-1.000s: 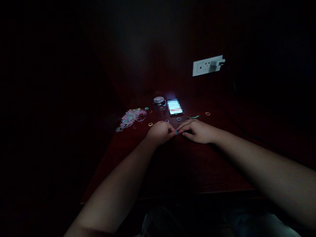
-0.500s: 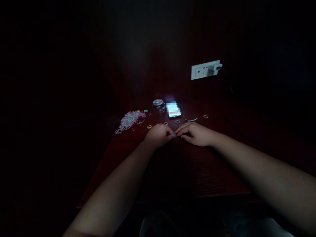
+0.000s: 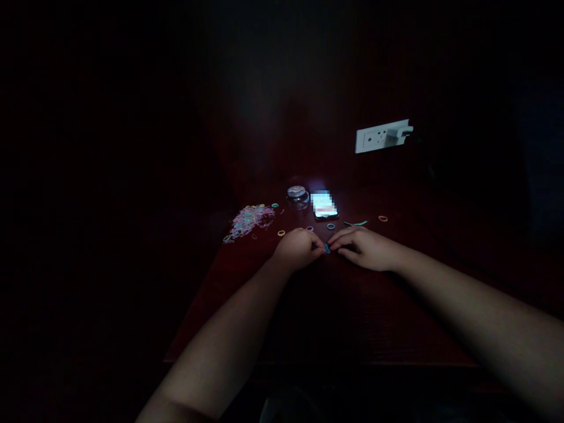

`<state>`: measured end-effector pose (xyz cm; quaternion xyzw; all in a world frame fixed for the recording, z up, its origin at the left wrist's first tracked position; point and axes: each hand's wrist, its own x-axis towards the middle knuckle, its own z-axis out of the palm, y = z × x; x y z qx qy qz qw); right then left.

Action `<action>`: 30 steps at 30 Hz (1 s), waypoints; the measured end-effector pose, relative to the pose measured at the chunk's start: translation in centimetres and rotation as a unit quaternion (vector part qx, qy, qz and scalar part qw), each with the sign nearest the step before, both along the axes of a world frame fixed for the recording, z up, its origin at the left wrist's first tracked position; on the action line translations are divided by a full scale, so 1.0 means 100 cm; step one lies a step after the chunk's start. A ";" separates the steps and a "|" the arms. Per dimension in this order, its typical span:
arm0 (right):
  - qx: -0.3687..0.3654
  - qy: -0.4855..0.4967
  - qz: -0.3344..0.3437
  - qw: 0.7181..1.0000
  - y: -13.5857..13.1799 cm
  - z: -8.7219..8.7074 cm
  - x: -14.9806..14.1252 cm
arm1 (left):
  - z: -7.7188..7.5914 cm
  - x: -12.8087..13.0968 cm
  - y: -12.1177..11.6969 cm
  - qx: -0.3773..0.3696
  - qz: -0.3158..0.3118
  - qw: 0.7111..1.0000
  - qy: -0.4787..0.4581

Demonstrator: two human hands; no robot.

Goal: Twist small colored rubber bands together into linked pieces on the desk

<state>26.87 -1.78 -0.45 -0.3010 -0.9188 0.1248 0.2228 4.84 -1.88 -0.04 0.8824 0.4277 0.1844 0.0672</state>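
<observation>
Blue band (image 3: 326, 249) is being pinched by left hand (image 3: 297, 248), right hand (image 3: 369, 249) curving beside, grip unclear, bench edge (image 3: 352, 363) crossing lower frame.

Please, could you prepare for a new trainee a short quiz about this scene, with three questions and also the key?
1. Which thing stands just left of the phone: a) the jar, b) the socket, c) the orange ring?
2. True or false: the phone is unlit.
3. Fill in the colour: the small thing between the left hand and the right hand is ____.

Key:
1. a
2. False; it glows.
3. Blue
</observation>
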 end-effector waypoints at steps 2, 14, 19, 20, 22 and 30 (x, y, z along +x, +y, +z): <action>0.004 0.010 -0.003 1.000 0.000 0.001 0.001 | 0.001 -0.001 -0.002 0.007 0.010 1.000 -0.008; -0.005 0.069 -0.032 0.997 0.006 0.000 0.006 | 0.002 -0.051 0.016 0.030 0.322 0.946 -0.035; -0.008 0.066 -0.033 0.997 0.004 0.002 0.005 | -0.007 -0.060 0.028 -0.068 0.391 0.918 0.010; -0.009 0.065 -0.032 0.997 0.004 0.003 0.005 | -0.008 -0.060 0.029 -0.076 0.395 0.915 0.014; -0.010 0.062 -0.032 0.997 0.003 0.005 0.004 | -0.009 -0.059 0.030 -0.081 0.401 0.912 0.017; -0.004 0.067 -0.029 0.997 0.002 0.004 0.004 | -0.008 -0.065 0.031 -0.074 0.429 0.900 0.005</action>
